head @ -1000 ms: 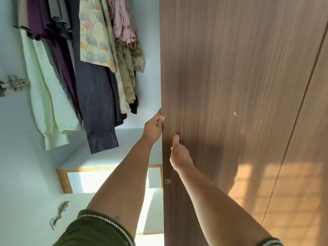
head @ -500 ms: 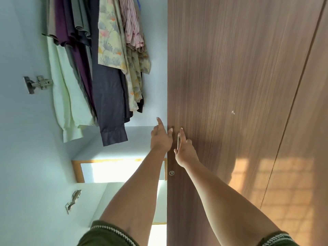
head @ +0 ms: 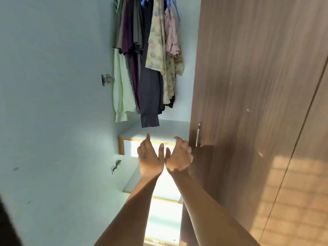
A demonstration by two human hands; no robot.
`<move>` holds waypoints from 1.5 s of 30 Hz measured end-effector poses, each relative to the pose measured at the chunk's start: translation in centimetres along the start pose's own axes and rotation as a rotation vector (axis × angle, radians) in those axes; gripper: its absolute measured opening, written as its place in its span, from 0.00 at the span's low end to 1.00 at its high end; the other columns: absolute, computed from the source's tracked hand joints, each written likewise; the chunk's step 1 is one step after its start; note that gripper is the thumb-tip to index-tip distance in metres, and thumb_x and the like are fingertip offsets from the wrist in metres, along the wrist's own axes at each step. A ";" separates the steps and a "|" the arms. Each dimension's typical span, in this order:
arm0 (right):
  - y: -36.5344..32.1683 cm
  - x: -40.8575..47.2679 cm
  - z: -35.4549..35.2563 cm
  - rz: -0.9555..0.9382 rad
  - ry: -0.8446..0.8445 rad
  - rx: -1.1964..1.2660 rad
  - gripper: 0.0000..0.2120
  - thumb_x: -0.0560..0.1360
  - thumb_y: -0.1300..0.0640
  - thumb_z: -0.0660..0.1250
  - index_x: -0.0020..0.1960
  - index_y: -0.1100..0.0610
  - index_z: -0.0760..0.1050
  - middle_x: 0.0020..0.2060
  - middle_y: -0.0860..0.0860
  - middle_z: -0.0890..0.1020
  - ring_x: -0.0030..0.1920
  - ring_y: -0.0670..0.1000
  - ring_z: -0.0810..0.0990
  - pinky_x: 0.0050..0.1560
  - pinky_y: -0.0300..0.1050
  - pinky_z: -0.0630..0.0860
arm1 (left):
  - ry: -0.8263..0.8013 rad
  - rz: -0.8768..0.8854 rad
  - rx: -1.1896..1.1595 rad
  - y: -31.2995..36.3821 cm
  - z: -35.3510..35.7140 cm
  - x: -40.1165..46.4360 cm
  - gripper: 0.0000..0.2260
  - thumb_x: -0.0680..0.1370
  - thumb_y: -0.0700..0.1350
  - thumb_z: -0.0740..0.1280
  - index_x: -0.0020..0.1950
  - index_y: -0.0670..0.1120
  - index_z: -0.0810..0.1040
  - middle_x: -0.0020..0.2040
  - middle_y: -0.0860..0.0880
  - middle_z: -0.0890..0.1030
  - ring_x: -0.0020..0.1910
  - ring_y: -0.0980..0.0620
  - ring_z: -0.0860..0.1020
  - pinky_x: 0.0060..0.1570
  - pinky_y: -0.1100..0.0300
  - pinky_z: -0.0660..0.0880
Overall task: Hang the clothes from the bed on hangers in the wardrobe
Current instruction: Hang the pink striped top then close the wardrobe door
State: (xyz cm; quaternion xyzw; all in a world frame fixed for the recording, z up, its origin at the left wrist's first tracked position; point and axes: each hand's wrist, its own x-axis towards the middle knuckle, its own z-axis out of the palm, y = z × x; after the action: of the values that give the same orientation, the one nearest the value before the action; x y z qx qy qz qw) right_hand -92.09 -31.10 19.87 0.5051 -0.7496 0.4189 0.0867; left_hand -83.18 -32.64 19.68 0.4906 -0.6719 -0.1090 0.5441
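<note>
Both hands hold nothing, so no grip on any clothes yet.

Left hand (head: 150, 158) has straight fingers; right hand (head: 179, 157) has loose, bent fingers near the door handle (head: 198, 134). Between the pale left door and the brown door (head: 248, 103), hanging clothes (head: 147, 59) show on hangers inside the wardrobe. No bed shows. I think the doors are being opened; next, fetch clothes from the bed.

Pale blue wall (head: 53, 103), sunlight patch (grid-patterned) (head: 292, 192) lower right, 2 metal hinges (head: 107, 79)
</note>
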 end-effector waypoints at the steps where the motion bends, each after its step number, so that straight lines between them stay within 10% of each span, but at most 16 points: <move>1: -1.0 -1.6 0.3 -0.011 0.003 0.012 0.22 0.76 0.49 0.64 0.67 0.49 0.64 0.61 0.50 0.72 0.61 0.54 0.73 0.56 0.52 0.72 | 0.042 -0.004 0.008 -0.9 -1.4 -1.0 0.35 0.76 0.63 0.50 0.75 0.40 0.63 0.66 0.41 0.72 0.65 0.42 0.68 0.64 0.50 0.65; 11: -14.5 -13.6 5.0 -0.163 -0.239 0.176 0.23 0.74 0.51 0.66 0.67 0.49 0.65 0.58 0.51 0.71 0.61 0.55 0.70 0.57 0.53 0.71 | 0.430 -0.101 0.253 -11.3 -19.2 -4.2 0.07 0.77 0.46 0.63 0.52 0.51 0.80 0.56 0.53 0.79 0.54 0.45 0.72 0.50 0.48 0.71; 18: -26.7 -17.4 9.5 -0.271 -0.372 0.324 0.24 0.76 0.45 0.64 0.68 0.49 0.63 0.62 0.51 0.68 0.64 0.55 0.68 0.59 0.54 0.69 | 0.701 0.021 0.234 -16.2 -30.4 -1.5 0.12 0.77 0.51 0.66 0.49 0.42 0.78 0.49 0.46 0.77 0.48 0.44 0.74 0.51 0.60 0.63; 27: -41.6 -19.6 15.2 -0.282 -0.403 0.469 0.34 0.78 0.55 0.65 0.77 0.53 0.51 0.70 0.56 0.61 0.69 0.57 0.64 0.62 0.52 0.71 | 0.075 -0.529 -0.546 -21.1 -40.2 3.9 0.27 0.83 0.61 0.44 0.73 0.49 0.69 0.67 0.51 0.72 0.69 0.52 0.69 0.66 0.57 0.66; 33: -42.9 -19.2 16.3 -0.306 -0.468 0.274 0.52 0.70 0.58 0.74 0.78 0.52 0.39 0.72 0.59 0.56 0.69 0.60 0.63 0.63 0.52 0.72 | 0.105 -0.476 -0.484 -25.6 -41.2 6.1 0.27 0.78 0.69 0.46 0.67 0.57 0.71 0.71 0.48 0.71 0.72 0.47 0.66 0.70 0.47 0.63; 45: -36.8 -17.3 15.2 -0.218 -0.146 0.374 0.33 0.78 0.49 0.62 0.78 0.48 0.50 0.66 0.54 0.69 0.63 0.53 0.72 0.63 0.46 0.72 | 0.164 -0.204 -0.355 -23.0 -35.1 6.8 0.23 0.82 0.56 0.58 0.32 0.44 0.72 0.30 0.45 0.77 0.32 0.43 0.77 0.38 0.44 0.75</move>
State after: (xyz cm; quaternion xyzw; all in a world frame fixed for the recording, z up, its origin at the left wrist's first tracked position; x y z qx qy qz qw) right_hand -48.82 -35.24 20.52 0.6193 -0.6044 0.5009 -0.0182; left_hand -40.83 -35.68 21.78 0.4598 -0.5424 -0.2398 0.6610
